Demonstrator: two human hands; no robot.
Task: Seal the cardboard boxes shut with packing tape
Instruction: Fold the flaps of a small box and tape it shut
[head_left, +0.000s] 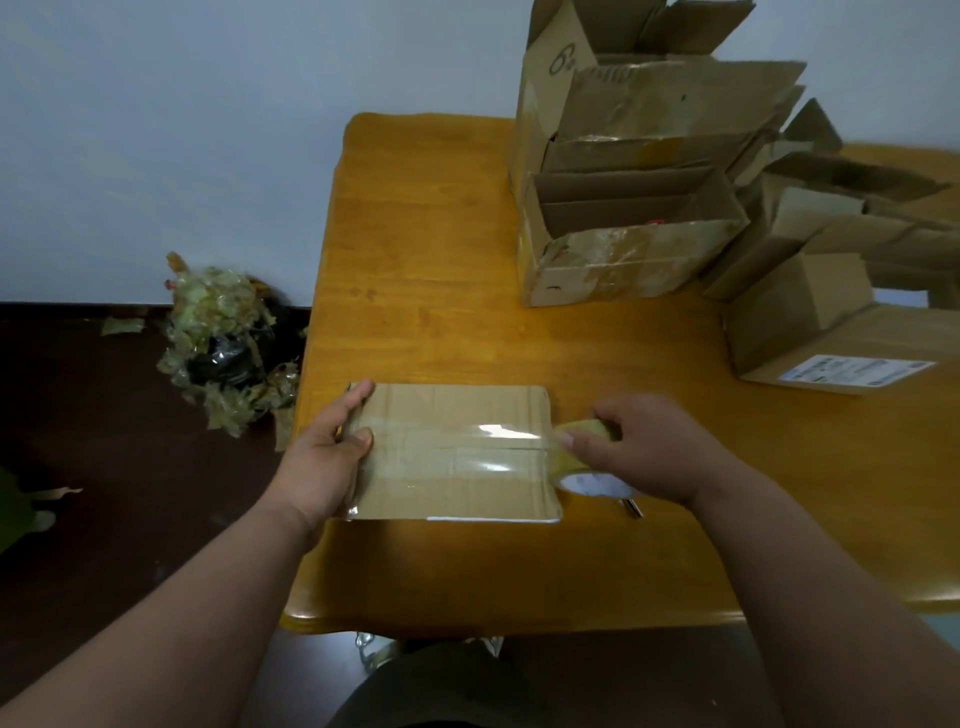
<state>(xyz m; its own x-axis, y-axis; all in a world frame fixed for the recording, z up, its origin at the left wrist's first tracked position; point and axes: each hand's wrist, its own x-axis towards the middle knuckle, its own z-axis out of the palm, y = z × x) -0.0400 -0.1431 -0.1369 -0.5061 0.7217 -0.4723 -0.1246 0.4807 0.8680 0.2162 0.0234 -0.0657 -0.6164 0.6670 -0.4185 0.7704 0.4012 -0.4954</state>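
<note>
A flat, closed cardboard box (457, 405) lies near the front left of the wooden table (426, 234). A strip of clear tape (457, 447) runs left to right along its middle seam, shining in two spots. My left hand (327, 452) grips the box's left end, thumb pressed on the tape's start and fingers over the far corner. My right hand (649, 447) holds the yellowish tape roll (582, 462) just past the box's right edge, with the tape stretched from the roll onto the lid.
Several open cardboard boxes (634, 171) stand stacked at the back right. A flat box with a white label (852, 369) lies at the right. A small metal object (631, 506) peeks out under the roll. A heap of crumpled used tape (228, 343) sits on the dark floor at left.
</note>
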